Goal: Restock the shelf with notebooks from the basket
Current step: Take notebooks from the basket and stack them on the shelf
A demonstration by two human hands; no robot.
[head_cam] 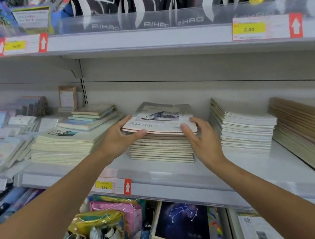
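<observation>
A few thin notebooks [161, 122] with a pale cover, a mountain picture and Chinese writing lie on top of a stack [161, 149] in the middle of the grey shelf [160, 175]. My left hand [120, 137] grips their left front corner, thumb on the front edge and fingers along the left side. On the right front corner rests my right hand [200, 135], thumb against the edge and fingers spread beside the stack. No basket is in view.
Further notebook stacks stand left [63, 143] and right [246, 131], with a tilted brown-edged stack [306, 131] at far right. Smaller booklets fill the far left. Price tags hang on the shelf edges. Below are a starry-covered stack [181, 224] and bagged goods [99, 233].
</observation>
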